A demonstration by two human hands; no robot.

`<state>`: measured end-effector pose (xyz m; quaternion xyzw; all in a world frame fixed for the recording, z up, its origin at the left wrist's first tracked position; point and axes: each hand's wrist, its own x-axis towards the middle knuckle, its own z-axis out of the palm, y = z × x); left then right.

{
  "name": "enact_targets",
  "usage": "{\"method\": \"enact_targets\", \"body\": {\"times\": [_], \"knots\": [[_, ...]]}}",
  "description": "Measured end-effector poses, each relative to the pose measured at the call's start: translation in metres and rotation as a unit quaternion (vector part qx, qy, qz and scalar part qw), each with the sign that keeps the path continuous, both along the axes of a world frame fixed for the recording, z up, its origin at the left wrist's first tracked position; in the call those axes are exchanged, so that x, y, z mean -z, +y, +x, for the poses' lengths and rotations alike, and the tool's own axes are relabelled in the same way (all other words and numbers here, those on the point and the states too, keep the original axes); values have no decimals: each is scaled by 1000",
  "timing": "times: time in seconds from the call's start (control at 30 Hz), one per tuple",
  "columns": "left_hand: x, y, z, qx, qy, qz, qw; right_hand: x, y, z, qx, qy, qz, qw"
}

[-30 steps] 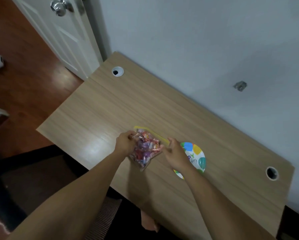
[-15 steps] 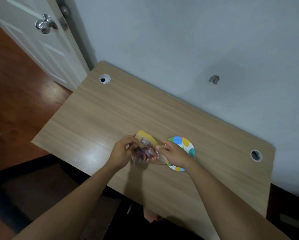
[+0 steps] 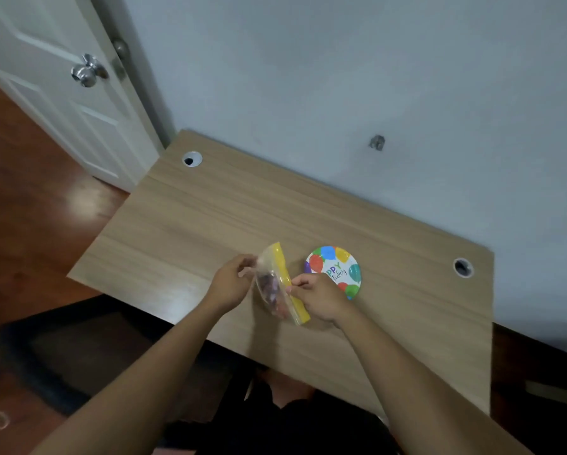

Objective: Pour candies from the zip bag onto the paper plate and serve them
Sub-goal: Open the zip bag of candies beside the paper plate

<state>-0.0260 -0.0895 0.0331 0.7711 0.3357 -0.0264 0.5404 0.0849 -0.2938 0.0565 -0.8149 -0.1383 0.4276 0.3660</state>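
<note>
**Item: zip bag, held over the desk, plate at my right**

- Zip bag (image 3: 277, 284): clear, limp plastic with a yellow zip strip along its right edge. Long axis runs from far-left to near-right. Held between my hands, just left of the plate.
- Candies (image 3: 271, 287): a blurred reddish-purple cluster sagging in the bag's belly; none out yet.
- Left hand (image 3: 231, 284): fingers pinched together on the bag's left side.
- Right hand (image 3: 321, 298): fingertips clamped on the yellow strip, nearer the plate.
- Paper plate (image 3: 336, 269): round, flat, white, printed with coloured balloons; bare of candy; partly behind my right hand.
- Desk (image 3: 210, 221): pale wood-grain laminate, smooth.

Judgement: the mouth faces the plate; whether the strip is parted I cannot tell.
</note>
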Motion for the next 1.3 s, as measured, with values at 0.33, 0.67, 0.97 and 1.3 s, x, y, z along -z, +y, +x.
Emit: {"method": "enact_targets", "body": {"times": [0.33,0.67,0.97,1.3], "knots": [[-68,-47,-19,-87,49,-270,958,-23,3,-40,21,-76,-23,997],[-81,-39,-35,-49,24,-319,946,-53,-3,-60,49,-76,27,996],[-79,-38,-37,-84,-5,-411,908,-68,-7,-74,127,-6,112,986],[-82,-56,-36,-155,-53,-485,859,-71,2,-83,235,-1,149,960]]}}
